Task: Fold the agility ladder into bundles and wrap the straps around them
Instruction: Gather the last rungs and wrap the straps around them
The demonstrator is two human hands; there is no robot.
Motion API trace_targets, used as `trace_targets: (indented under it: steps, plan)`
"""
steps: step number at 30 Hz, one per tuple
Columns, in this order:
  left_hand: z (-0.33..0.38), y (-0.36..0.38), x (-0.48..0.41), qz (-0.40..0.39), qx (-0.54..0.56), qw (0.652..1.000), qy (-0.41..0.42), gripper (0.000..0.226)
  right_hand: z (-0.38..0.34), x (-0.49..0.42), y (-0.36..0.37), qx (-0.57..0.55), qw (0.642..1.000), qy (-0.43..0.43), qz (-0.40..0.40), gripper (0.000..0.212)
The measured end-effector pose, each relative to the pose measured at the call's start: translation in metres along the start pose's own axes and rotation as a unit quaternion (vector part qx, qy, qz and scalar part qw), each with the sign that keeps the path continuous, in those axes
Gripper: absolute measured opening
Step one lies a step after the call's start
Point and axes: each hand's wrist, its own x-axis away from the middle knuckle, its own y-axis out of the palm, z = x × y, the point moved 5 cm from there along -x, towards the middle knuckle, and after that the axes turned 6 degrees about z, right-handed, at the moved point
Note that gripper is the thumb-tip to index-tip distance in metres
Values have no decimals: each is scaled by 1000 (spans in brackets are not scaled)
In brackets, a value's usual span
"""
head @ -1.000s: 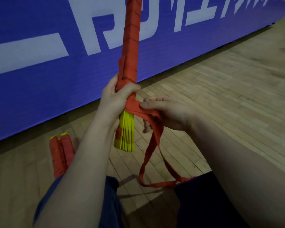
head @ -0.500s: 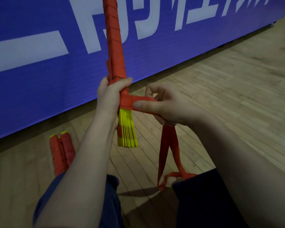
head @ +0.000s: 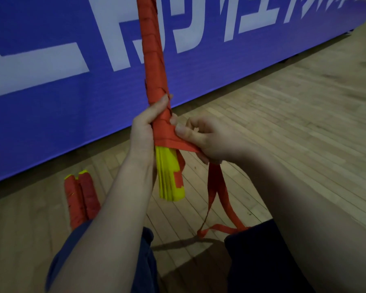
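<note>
Wooden floor [head: 283,127], blue banner [head: 51,106]. Left hand [head: 143,132] grips bundle [head: 153,60] upright as anchor; right hand [head: 209,140] pinches strap [head: 215,187] taut for tight wrap.

Both arms are uncovered to the frame's edge: left forearm [head: 123,197], right forearm [head: 294,197]. The left hand [head: 144,127] and right hand [head: 207,140] are ungloved, with short, plain nails. Dark blue cloth covers both thighs, creased on the left leg [head: 146,261] and darker on the right leg [head: 258,261].

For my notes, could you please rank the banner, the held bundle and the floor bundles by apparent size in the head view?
1. banner
2. held bundle
3. floor bundles, partly hidden and farther off, so their true size is unsure.
</note>
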Motion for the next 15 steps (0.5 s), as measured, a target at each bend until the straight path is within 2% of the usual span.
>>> trace_targets:
  steps: [2, 4, 6, 9, 12, 15]
  plan:
    - [-3, 6, 4, -43, 8, 999, -9, 29, -3, 2, 1, 5, 1000, -16, 11, 47]
    - [-2, 7, 6, -50, 15, 999, 1, 26, -4, 5, 1, -8, 999, -31, 35, 48]
    - [1, 4, 4, -48, 11, 999, 9, 34, -1, 5, 2, -46, 997, -34, 44, 48]
    - [7, -2, 1, -46, 1, 999, 19, 52, 4, 6, 8, -94, 995, -25, -5, 59]
    - [13, -6, 0, -38, 9, 999, 19, 67, 0, 8, 9, -197, 978, -22, -61, 41]
    - [17, -12, 2, -6, 42, 999, 9, 46, -5, 8, 11, -250, 960, -25, -122, 40]
